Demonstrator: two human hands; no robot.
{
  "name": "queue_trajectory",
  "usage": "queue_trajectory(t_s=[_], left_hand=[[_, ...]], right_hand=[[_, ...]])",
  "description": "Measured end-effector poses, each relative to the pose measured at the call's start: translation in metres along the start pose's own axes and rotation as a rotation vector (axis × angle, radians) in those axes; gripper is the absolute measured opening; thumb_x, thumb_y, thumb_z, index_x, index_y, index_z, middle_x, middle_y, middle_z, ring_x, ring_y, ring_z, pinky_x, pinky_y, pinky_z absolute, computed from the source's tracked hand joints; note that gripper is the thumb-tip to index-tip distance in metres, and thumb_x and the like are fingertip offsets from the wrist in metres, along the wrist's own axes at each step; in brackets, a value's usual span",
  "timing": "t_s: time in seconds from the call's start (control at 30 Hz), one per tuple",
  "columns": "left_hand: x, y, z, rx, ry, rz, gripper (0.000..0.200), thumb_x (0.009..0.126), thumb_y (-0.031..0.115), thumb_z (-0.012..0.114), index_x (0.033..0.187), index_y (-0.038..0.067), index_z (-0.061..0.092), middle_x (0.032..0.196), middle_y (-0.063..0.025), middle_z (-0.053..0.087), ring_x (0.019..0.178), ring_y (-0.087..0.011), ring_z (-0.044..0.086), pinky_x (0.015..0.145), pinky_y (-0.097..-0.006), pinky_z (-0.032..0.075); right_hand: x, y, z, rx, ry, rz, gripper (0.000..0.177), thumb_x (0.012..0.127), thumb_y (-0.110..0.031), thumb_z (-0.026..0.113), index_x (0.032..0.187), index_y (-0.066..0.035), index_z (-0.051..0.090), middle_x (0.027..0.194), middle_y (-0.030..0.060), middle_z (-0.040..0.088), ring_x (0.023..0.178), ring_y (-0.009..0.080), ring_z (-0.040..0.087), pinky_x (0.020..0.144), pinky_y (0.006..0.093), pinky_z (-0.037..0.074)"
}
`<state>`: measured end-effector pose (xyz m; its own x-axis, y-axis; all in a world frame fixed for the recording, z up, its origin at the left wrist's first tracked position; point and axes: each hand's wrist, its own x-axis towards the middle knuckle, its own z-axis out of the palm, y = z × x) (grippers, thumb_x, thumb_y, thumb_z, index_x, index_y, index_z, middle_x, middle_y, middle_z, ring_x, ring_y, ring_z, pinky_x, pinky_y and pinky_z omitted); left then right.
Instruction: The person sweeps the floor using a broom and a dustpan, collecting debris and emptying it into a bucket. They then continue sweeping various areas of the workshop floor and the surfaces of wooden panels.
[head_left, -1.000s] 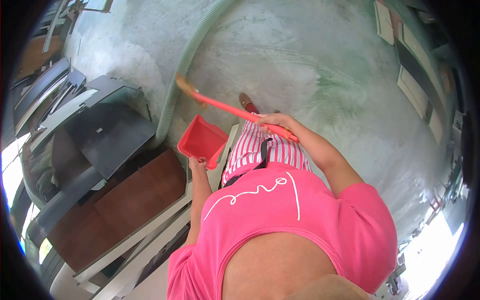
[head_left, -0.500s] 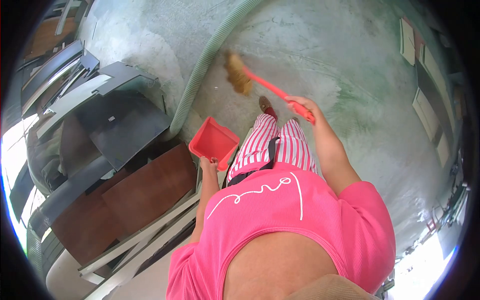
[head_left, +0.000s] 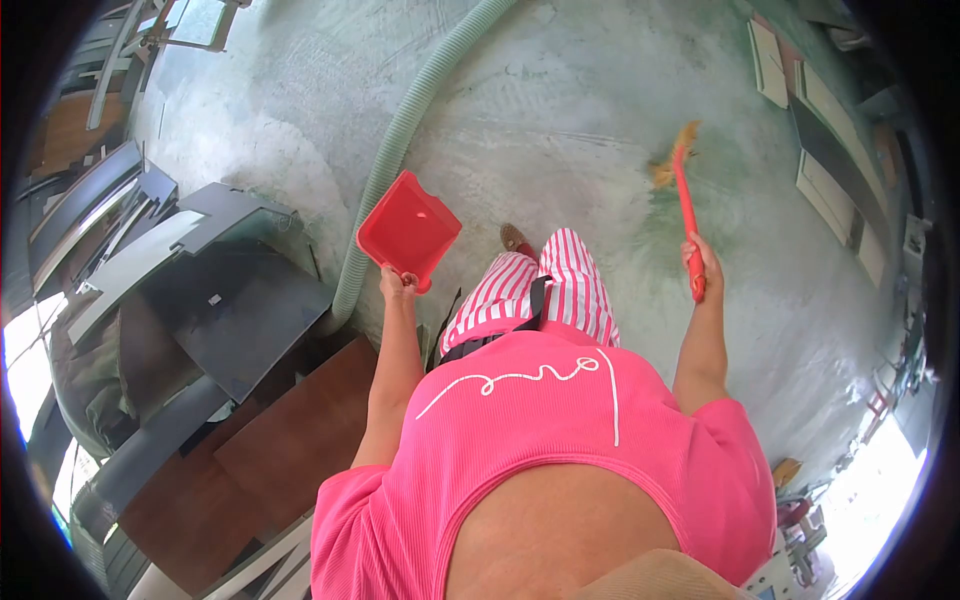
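My left hand (head_left: 398, 282) is closed on the end of a red dustpan (head_left: 408, 232), which is held tilted beside a ribbed green hose (head_left: 392, 140). A small pale speck shows in the pan. Out to the right, my right hand (head_left: 703, 266) grips the red handle (head_left: 686, 205) of a brush. Its tan bristles (head_left: 664, 172) point away from me over the concrete floor (head_left: 560, 130) and look blurred. Whether they touch the floor I cannot tell.
Dark panels (head_left: 235, 300) and brown boards (head_left: 290, 430) are piled on the left. More panels (head_left: 828, 190) lie along the right side. The hose curves across the floor from the top to the panels on the left.
The brush has swung from the middle to the right, with my right hand moving right too. My left hand and the dustpan have moved slightly up and left, and the pan has turned.
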<state>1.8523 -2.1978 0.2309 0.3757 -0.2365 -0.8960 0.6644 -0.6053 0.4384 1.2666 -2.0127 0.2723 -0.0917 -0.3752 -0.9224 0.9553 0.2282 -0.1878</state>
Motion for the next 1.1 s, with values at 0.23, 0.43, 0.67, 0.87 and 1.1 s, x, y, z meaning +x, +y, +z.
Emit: queue_trajectory(t_s=[0.23, 0.43, 0.67, 0.87, 1.1], left_hand=[[-0.001, -0.006, 0.023, 0.117, 0.034, 0.022, 0.017, 0.077, 0.026, 0.042, 0.074, 0.01, 0.036, 0.051, -0.0024, 0.035, 0.039, -0.0128, 0.035, 0.044, -0.0282, 0.036], [0.012, -0.016, 0.022, 0.073, 0.18, -0.058, 0.019, 0.077, 0.025, 0.04, 0.08, 0.007, 0.036, 0.056, -0.0062, 0.038, 0.045, -0.0144, 0.038, 0.045, -0.0289, 0.039], [0.001, -0.018, 0.03, -0.018, 0.274, -0.1, 0.02, 0.077, 0.025, 0.039, 0.083, 0.007, 0.036, 0.059, -0.0065, 0.039, 0.049, -0.0146, 0.04, 0.045, -0.0263, 0.039], [-0.024, -0.004, 0.089, -0.058, 0.424, -0.094, 0.019, 0.077, 0.024, 0.039, 0.082, 0.006, 0.036, 0.061, -0.0062, 0.038, 0.048, -0.014, 0.038, 0.044, -0.0263, 0.039], [-0.032, -0.013, 0.161, -0.096, 0.264, -0.06, 0.017, 0.076, 0.024, 0.044, 0.08, 0.009, 0.038, 0.059, -0.0068, 0.038, 0.047, -0.0149, 0.039, 0.044, -0.0274, 0.039]], right_hand=[[-0.063, 0.043, 0.047, -0.159, 0.007, -0.114, 0.02, 0.079, -0.012, 0.055, 0.093, -0.011, 0.041, 0.06, -0.0014, 0.042, 0.044, 0.0022, 0.042, 0.036, 0.014, 0.035], [-0.046, 0.078, 0.117, -0.394, -0.221, 0.293, 0.04, 0.079, -0.017, 0.055, 0.113, -0.014, 0.034, 0.06, -0.0024, 0.042, 0.045, 0.0011, 0.041, 0.035, 0.0137, 0.035], [0.071, 0.097, 0.228, -0.743, -0.492, 0.772, 0.028, 0.08, -0.018, 0.052, 0.102, -0.011, 0.038, 0.057, -0.0035, 0.041, 0.044, 0.0028, 0.042, 0.036, 0.0151, 0.035], [0.186, 0.063, 0.324, -1.443, -0.563, 0.668, 0.019, 0.075, -0.015, 0.055, 0.086, -0.008, 0.042, 0.057, -0.0012, 0.044, 0.045, 0.0081, 0.045, 0.035, 0.0215, 0.037], [0.207, -0.093, 0.325, -0.647, -0.461, 0.493, 0.023, 0.079, -0.018, 0.055, 0.089, -0.007, 0.038, 0.057, -0.0005, 0.043, 0.043, 0.0048, 0.042, 0.035, 0.0158, 0.036]])
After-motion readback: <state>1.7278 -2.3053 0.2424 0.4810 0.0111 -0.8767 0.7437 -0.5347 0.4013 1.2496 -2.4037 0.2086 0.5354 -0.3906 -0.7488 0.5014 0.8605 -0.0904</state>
